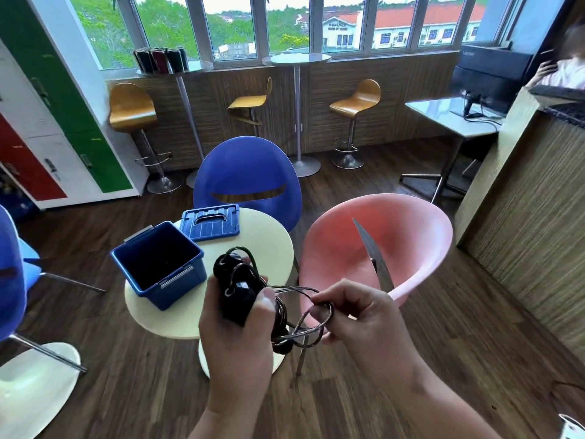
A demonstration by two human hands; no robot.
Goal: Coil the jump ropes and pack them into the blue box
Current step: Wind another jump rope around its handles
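Jump rope (pixel 240 291), held in mid-air between both hands, nearest the viewer and in front of the desk edge. Left hand (pixel 234 337): fingers curled closed around the bundled black handles, thumb pressed across their near side; several turns of thin dark cord (pixel 311 335) hang from this grip. Right hand (pixel 364 318): thumb and forefinger closed in a pinch on one loop of the cord, just right of the handles; the remaining fingers are loosely curled beneath and hold nothing else that can be seen. The two hands are near each other but not touching, joined only by the cord.

Beyond the hands, a round cream desk (pixel 269 248) carries the blue box (pixel 180 285), uncovered and standing upright on its left half; the interior is in shadow and its contents cannot be told. The blue lid (pixel 210 221) lies flat just behind the box, at the far edge of the desk. A pink chair (pixel 405 236) stands to the right of the desk, a blue chair (pixel 247 169) behind it. Farther back, wooden bar stools (pixel 133 109) line a windowed wall.
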